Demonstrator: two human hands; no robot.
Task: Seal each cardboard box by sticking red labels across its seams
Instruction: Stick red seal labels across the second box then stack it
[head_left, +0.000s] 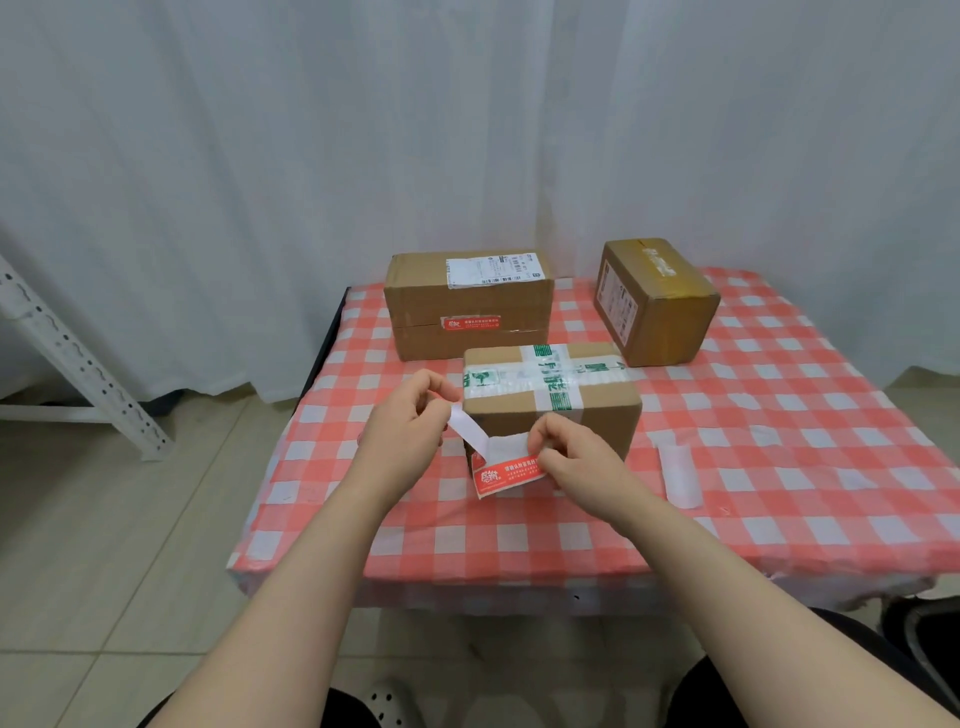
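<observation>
Both hands near table's (779, 519) front edge — right hand (576, 462) pinches red label (511, 475); left hand (410, 421) pinches white backing (467, 428), peeling; label just before taped box (550, 400), mid-table.

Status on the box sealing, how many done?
One done: rear left box has a red label on its seam. In hand: left hand peels backing from a label the right hand holds. Near box and right box show none.
</observation>
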